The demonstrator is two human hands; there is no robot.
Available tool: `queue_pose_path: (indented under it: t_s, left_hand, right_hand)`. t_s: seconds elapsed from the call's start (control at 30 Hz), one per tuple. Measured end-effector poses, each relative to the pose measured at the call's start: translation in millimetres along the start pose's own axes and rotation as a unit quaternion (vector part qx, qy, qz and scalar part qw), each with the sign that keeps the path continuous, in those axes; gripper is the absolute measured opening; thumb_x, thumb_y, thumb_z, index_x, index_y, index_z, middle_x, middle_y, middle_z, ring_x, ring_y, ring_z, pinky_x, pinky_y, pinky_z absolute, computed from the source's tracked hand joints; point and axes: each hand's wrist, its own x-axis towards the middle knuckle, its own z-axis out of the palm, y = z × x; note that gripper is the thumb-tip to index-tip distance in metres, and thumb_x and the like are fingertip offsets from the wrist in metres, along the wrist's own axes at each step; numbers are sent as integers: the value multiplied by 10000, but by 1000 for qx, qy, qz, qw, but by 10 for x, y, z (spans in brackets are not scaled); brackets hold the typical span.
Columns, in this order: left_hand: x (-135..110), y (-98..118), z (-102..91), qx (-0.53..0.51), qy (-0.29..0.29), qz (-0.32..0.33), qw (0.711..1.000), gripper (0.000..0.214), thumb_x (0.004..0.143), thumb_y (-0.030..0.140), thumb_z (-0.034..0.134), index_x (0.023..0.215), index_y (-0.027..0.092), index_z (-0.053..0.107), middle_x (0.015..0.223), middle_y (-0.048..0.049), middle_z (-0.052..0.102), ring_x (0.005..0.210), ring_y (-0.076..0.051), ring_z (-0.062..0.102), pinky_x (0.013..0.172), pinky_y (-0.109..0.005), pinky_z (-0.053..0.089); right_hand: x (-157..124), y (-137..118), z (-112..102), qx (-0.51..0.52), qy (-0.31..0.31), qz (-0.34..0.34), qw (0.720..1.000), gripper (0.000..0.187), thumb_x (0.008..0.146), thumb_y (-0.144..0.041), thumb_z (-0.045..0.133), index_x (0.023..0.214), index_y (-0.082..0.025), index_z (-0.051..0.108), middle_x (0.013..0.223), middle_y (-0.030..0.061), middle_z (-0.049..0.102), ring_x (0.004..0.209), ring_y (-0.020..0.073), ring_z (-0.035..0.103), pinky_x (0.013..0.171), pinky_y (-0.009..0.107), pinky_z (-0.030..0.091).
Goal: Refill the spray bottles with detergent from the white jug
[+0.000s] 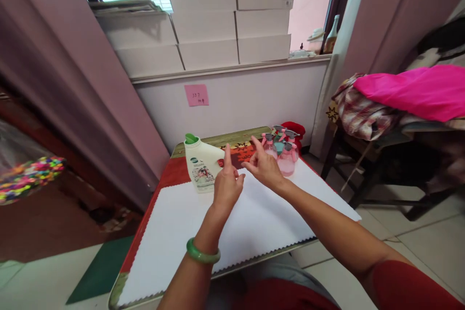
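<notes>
My left hand [227, 184] is raised over the small table, index finger pointing up, other fingers curled, holding nothing visible. A green bangle [202, 253] circles that wrist. My right hand [264, 164] hovers just to its right, fingers spread and partly bent, with nothing in it; the two hands nearly touch. Behind my left hand stands a white detergent bottle [200, 164] with a green cap. Behind my right hand stand several pink spray bottles [283, 152]. A white cloth [174, 232] covers the table.
The table's red patterned top [174, 170] shows at the back. White boxes [232, 14] are stacked on the windowsill, with a pink note [196, 95] below. A chair piled with clothes and pink fabric [410, 92] stands right. A curtain [72, 87] hangs left.
</notes>
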Motion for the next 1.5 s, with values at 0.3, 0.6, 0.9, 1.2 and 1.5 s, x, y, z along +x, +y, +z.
queue_pose_path:
  t_s: [0.3, 0.6, 0.9, 1.2, 1.5]
  left_hand:
    - [287, 72, 215, 255, 11, 3, 967, 1059, 878, 85, 560, 1614, 246, -184, 1091, -139, 734, 872, -278, 728, 725, -357, 534]
    - [480, -184, 446, 273, -26, -21, 961, 1037, 862, 28, 476, 1599, 241, -223, 1182, -157, 724, 885, -269, 732, 748, -369, 545]
    - [670, -347, 510, 300, -21, -33, 953, 1024, 850, 21, 453, 1600, 209, -220, 1119, -141, 740, 799, -244, 719, 677, -336, 537]
    - [802, -395, 480, 248, 13, 61, 967, 994, 887, 116, 569, 1638, 211, -75, 1188, -144, 718, 793, -230, 719, 635, -311, 544]
    - [-3, -1186, -285, 127, 220, 140, 957, 900, 742, 325, 846, 1492, 207, 362, 1201, -125, 628, 1108, -286, 653, 1022, -481, 505]
  right_hand:
    - [111, 90, -38, -322, -2, -45, 946, 981, 916, -165, 518, 1626, -142, -158, 1013, 129, 766, 809, 281, 722, 673, 337, 533]
    - [294, 388, 276, -303, -63, -33, 950, 990, 841, -59, 456, 1641, -208, -108, 1067, 130, 763, 819, 285, 730, 698, 366, 572]
    - [549, 562, 350, -309, -47, -67, 948, 945, 867, -94, 444, 1641, -192, -88, 1025, 114, 765, 747, 249, 709, 628, 312, 560]
    - [576, 632, 303, -219, 16, -191, 957, 650, 952, -194, 505, 1571, -127, 315, 879, 71, 756, 674, 188, 676, 583, 259, 485]
    - [-533, 1648, -377, -117, 37, -97, 988, 382, 981, -375, 592, 638, -227, 509, 544, -42, 514, 475, 104, 451, 526, 246, 370]
